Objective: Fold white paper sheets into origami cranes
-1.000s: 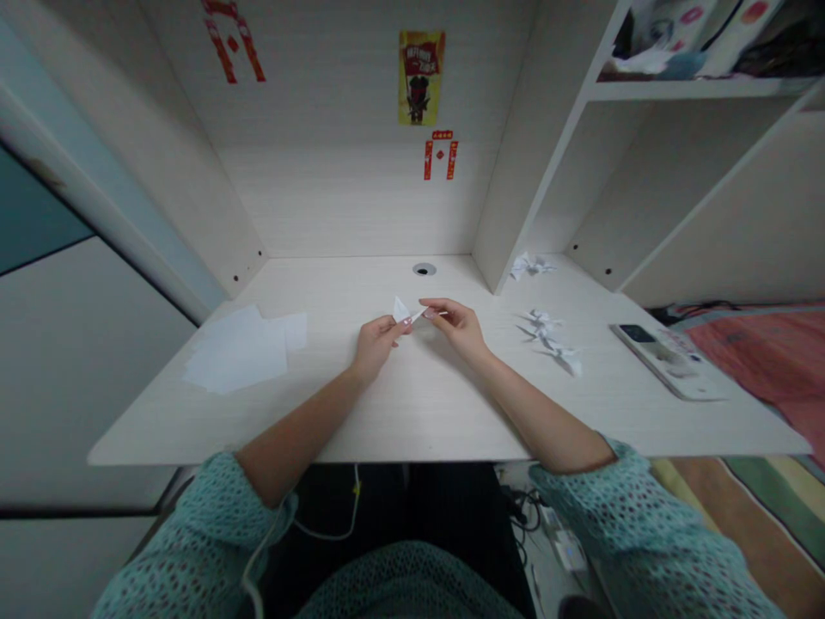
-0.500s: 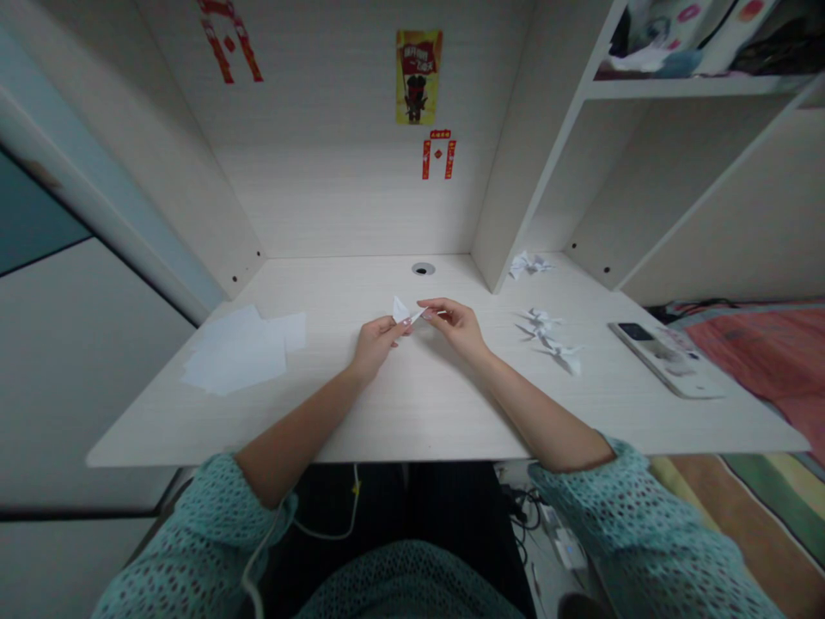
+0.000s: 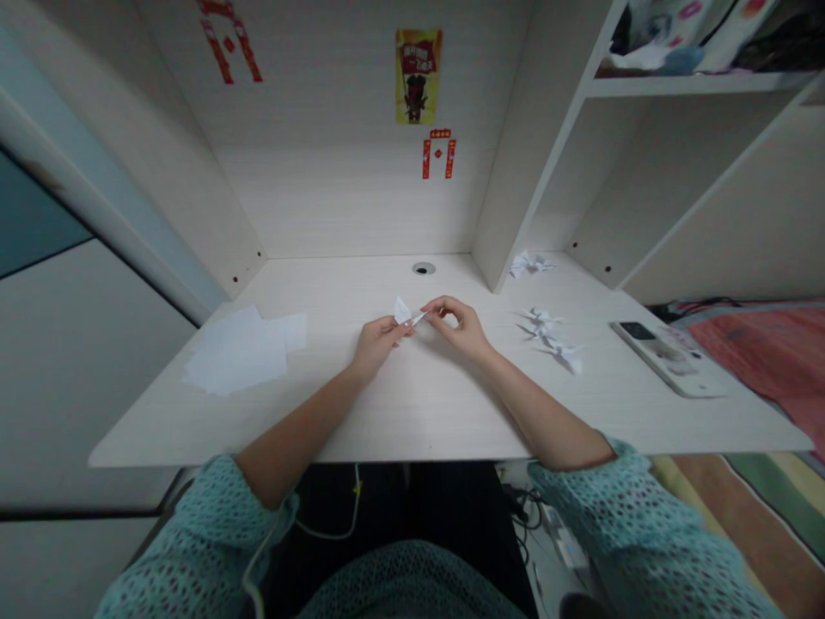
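Observation:
A small folded white paper (image 3: 403, 310), with one pointed flap standing up, is held between both hands above the middle of the desk. My left hand (image 3: 375, 344) pinches its lower left part between thumb and fingers. With thumb and forefinger, my right hand (image 3: 459, 327) grips a thin pointed end on the right side. The fingertips cover part of the folds. Several finished-looking folded paper cranes (image 3: 545, 331) lie on the desk to the right of my right hand, and more folded paper pieces (image 3: 530, 264) sit farther back by the divider.
Loose white paper sheets (image 3: 238, 352) lie overlapped on the left of the desk (image 3: 412, 421). A pale phone-shaped object (image 3: 667, 359) with a dark patch rests at the right. A vertical divider (image 3: 534, 155) rises behind the cranes. A cable hangs near my left sleeve.
My right hand has shifted very slightly to the right, its fingers still pinching the paper's pointed end. The left hand stays nearly in place.

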Motion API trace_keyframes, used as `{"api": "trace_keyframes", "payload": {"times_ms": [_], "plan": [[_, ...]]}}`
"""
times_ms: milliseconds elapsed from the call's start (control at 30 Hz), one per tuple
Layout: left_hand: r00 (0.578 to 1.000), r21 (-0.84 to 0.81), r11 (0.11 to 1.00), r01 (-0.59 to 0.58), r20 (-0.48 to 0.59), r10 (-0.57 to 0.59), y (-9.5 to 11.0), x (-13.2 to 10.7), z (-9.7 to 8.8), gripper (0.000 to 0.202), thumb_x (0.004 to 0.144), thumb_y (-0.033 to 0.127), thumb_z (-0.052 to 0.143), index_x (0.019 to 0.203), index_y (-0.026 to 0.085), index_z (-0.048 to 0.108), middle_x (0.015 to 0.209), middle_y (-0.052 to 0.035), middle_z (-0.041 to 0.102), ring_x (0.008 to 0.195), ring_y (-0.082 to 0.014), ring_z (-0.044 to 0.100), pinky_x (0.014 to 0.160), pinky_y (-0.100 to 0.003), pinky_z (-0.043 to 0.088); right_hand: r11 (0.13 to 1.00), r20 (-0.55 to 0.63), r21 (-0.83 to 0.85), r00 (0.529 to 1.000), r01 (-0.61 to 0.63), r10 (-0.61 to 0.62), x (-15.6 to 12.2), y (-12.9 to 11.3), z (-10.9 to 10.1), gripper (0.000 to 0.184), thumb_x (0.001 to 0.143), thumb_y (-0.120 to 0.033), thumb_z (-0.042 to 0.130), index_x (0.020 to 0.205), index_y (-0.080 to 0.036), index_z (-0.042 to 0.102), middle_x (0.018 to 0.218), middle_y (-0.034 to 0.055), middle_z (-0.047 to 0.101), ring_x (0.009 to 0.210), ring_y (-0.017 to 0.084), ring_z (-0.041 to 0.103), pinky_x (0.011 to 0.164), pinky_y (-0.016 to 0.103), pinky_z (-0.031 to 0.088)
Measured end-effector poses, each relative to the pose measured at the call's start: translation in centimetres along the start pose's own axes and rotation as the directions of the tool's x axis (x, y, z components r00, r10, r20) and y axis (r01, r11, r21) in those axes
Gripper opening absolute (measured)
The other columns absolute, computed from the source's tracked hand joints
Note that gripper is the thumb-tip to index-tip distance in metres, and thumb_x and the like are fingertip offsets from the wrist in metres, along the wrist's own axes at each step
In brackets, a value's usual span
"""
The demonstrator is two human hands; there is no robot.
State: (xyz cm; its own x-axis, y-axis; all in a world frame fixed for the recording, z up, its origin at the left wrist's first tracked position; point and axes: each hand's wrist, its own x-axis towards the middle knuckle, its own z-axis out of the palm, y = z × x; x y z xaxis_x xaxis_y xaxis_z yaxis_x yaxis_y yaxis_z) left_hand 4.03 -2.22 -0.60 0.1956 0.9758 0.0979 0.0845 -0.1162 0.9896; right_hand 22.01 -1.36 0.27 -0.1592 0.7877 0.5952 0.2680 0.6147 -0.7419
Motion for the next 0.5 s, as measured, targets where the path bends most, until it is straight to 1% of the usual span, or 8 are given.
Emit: {"api": "trace_keyframes", "payload": {"times_ms": [67, 167, 300, 433, 500], "plan": [[1.0, 0.0, 1.0, 0.004, 0.01, -0.004, -0.07, 0.04, 0.0, 0.032, 0.073, 0.047, 0.061, 0.081, 0.017, 0.065, 0.085, -0.0073, 0.069, 0.077, -0.017, 0.059, 0.059, -0.026, 0.036, 0.997, -0.008, -0.067, 0.999, 0.048, -0.049, -0.02, -0.24, -0.23, 0.013, 0.079, -0.029, 0.058, 0.085, -0.021, 0.065, 0.079, 0.0032, 0.065, 0.075, 0.016, 0.055, 0.071, 0.031, 0.043], [1.0, 0.0, 1.0, 0.008, 0.008, -0.008, -0.05, 0.04, 0.01, 0.032, 0.072, 0.048, 0.061, 0.081, 0.017, 0.065, 0.085, -0.0073, 0.07, 0.077, -0.017, 0.059, 0.06, -0.026, 0.036, 0.992, -0.015, -0.099, 0.997, 0.078, -0.08, -0.04, -0.32, -0.34, 0.011, 0.079, -0.028, 0.058, 0.085, -0.021, 0.065, 0.079, 0.003, 0.065, 0.074, 0.016, 0.054, 0.07, 0.031, 0.043], [1.0, -0.009, 1.0, 0.013, 0.011, -0.013, 0.07, -0.01, -0.03, 0.033, 0.072, 0.049, 0.061, 0.08, 0.017, 0.065, 0.085, -0.0075, 0.07, 0.077, -0.0172, 0.059, 0.06, -0.026, 0.036, 0.995, -0.041, -0.084, 0.997, 0.062, -0.066, -0.1, -0.19, -0.11, 0.01, 0.079, -0.029, 0.058, 0.083, -0.021, 0.064, 0.077, 0.0023, 0.064, 0.072, 0.016, 0.054, 0.069, 0.03, 0.042], [0.999, -0.041, 0.998, 0.039, 0.016, -0.038, 0.2, -0.08, -0.03, 0.034, 0.071, 0.05, 0.061, 0.078, 0.017, 0.065, 0.086, -0.0083, 0.069, 0.079, -0.0177, 0.059, 0.061, -0.026, 0.036, 0.997, -0.104, -0.07, 0.994, 0.038, -0.046, -0.18, -0.32, 0.1, 0.012, 0.077, -0.033, 0.061, 0.076, -0.021, 0.06, 0.074, 0.0016, 0.061, 0.07, 0.015, 0.053, 0.069, 0.031, 0.042], [0.998, -0.058, 0.997, 0.056, 0.015, -0.055, 0.29, -0.12, 0.02, 0.034, 0.07, 0.05, 0.062, 0.078, 0.017, 0.064, 0.087, -0.0084, 0.069, 0.081, -0.0181, 0.059, 0.062, -0.027, 0.036, 0.997, -0.113, -0.073, 0.993, 0.026, -0.034, -0.22, -0.47, 0.13, 0.014, 0.077, -0.035, 0.061, 0.074, -0.021, 0.059, 0.073, 0.0015, 0.06, 0.071, 0.016, 0.053, 0.07, 0.031, 0.042]]}}
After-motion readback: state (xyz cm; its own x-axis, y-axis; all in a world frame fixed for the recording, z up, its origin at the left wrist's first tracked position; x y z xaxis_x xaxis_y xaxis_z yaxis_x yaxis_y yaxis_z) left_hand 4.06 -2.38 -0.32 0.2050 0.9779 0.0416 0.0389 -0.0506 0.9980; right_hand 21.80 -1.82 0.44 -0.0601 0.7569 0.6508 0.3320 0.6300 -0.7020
